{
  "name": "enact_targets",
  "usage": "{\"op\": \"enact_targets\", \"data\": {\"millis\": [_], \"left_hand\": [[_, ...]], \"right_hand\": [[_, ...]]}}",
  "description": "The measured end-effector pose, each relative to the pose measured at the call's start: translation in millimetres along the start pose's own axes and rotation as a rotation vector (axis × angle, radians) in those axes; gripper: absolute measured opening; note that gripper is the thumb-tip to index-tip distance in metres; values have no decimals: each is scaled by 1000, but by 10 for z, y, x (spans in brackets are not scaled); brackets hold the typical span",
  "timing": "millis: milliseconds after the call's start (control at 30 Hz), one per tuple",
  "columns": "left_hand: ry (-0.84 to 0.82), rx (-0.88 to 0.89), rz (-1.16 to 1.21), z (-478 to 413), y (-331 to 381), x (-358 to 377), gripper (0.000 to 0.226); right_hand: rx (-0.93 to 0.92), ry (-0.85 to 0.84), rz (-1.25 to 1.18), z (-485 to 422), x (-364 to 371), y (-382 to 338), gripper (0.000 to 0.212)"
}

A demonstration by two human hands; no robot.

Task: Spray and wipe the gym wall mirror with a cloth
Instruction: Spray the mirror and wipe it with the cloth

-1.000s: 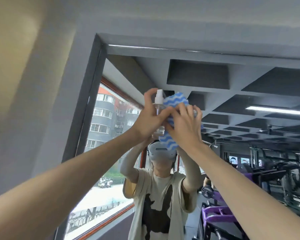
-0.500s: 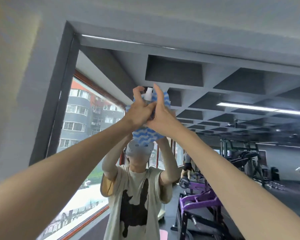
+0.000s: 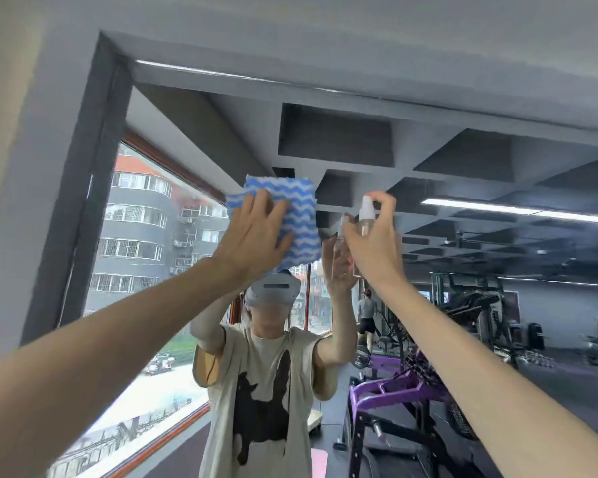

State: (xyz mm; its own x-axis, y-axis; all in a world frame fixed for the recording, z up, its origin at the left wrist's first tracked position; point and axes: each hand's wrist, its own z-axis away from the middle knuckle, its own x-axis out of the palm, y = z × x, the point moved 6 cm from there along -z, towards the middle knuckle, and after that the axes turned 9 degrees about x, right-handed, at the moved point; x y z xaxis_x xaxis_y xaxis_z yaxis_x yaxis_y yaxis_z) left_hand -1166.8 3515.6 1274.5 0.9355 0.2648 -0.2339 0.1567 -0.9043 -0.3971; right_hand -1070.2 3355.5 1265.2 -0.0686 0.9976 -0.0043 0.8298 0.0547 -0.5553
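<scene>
The cloth is pressed flat on the mirror, high up, under the straight, spread fingers of the left hand. The bottle is gripped upright just right of it by the right hand, so the wipe probably falls to the left.
</scene>
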Motion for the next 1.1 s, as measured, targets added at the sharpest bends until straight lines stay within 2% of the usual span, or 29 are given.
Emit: {"op": "enact_targets", "data": {"millis": [200, 433, 567, 600, 667, 700, 733, 767, 800, 833, 900, 933, 967, 1067, 1100], "left_hand": [[14, -31, -77, 3, 42, 108, 62], [-45, 19, -51, -351, -43, 231, 73], [18, -3, -216, -787, 76, 313, 69], [-4, 110, -259, -785, 274, 421, 62], [-105, 586, -241, -531, 854, 707, 51], [-189, 769, -238, -396, 994, 797, 49], [-221, 859, -270, -385, 992, 786, 49], [-177, 829, -325, -517, 895, 735, 50], [-86, 704, -368, -706, 772, 640, 51], [-6, 484, -373, -904, 579, 505, 52], [43, -1, -308, -1039, 242, 307, 54], [30, -111, -285, -981, 250, 288, 56], [20, -46, -278, -918, 403, 355, 59], [-185, 674, -304, -462, 1147, 814, 59], [-222, 803, -327, -440, 1139, 789, 56]], "right_hand": [[-123, 9, 170, -22, -168, 160, 38], [-53, -11, 85, -44, -421, 228, 43], [-83, -15, 99, -32, -619, 193, 42], [-86, -8, 108, -37, -671, 205, 41], [-91, -2, 131, -53, -750, 251, 42], [-91, 6, 136, -59, -782, 269, 43], [-88, 14, 142, -62, -811, 294, 43], [-84, 15, 147, -66, -836, 318, 43], [-78, 16, 143, -61, -862, 339, 41], [-73, 20, 139, -53, -886, 358, 39], [-77, 16, 132, -30, -932, 377, 38], [-87, 10, 133, -24, -933, 369, 38], [-91, 9, 130, -28, -946, 384, 39], [-97, 16, 137, -62, -999, 387, 44], [-88, 20, 139, -83, -1009, 385, 46]]}}
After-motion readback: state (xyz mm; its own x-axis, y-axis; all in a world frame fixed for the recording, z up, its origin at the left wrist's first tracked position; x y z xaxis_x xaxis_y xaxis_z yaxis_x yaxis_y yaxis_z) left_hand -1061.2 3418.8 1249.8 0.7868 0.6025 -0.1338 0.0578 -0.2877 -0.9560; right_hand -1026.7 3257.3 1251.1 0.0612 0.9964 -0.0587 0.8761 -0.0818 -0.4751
